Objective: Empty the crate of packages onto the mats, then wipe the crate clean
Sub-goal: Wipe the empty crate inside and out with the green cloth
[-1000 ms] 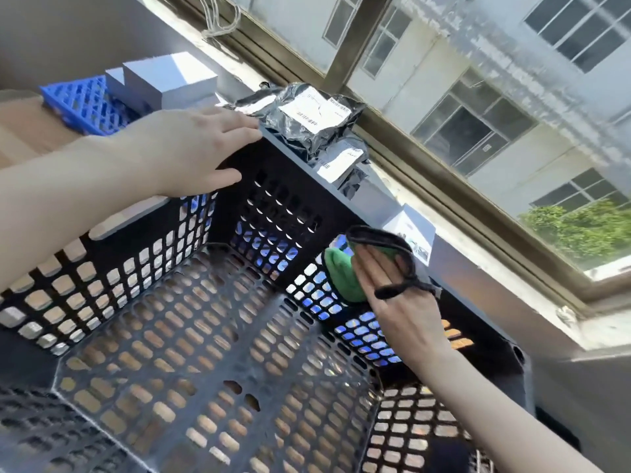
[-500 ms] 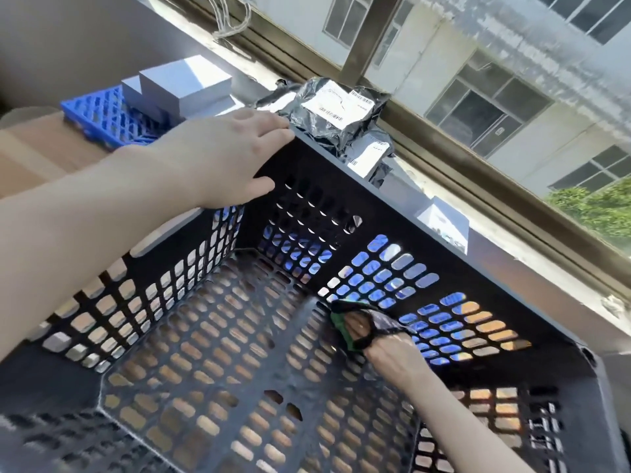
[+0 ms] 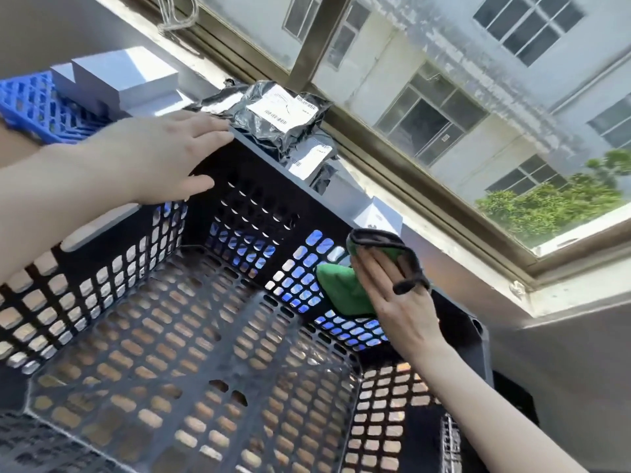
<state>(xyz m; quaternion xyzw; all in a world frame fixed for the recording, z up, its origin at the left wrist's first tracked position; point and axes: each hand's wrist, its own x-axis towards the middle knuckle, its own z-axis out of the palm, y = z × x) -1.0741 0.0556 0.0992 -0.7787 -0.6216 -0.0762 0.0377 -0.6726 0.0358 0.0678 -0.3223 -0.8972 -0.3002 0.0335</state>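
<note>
— How is the crate (image 3: pixel 211 336) held?

— It is steadied at its far left corner by the left hand (image 3: pixel 160 155). The grip there is spread: the fingers are laid straight over the rim and the thumb is set against the inner wall.

— And the right hand (image 3: pixel 399 302)?

— It is pressed flat on the cloth (image 3: pixel 341 288), which is pinned against the inside of the far wall, close under the rim. The grip is apart, with the fingers straight and side by side. The cloth is green with a dark hem, and part of the hem is looped over the fingers.

— Where are the packages (image 3: pixel 280 114) found?

— Outside the crate, just beyond the far rim, under the window (image 3: pixel 444 107). Black bags with white labels are piled there. White boxes (image 3: pixel 123 76) are stacked further left on a blue mat (image 3: pixel 34 107), and a small white box (image 3: pixel 379 216) is seen behind the rim near the cloth.

— What is seen through the crate's holes?

— Blue is glimpsed through the far wall and brown through the floor. What lies beneath cannot be told.
</note>
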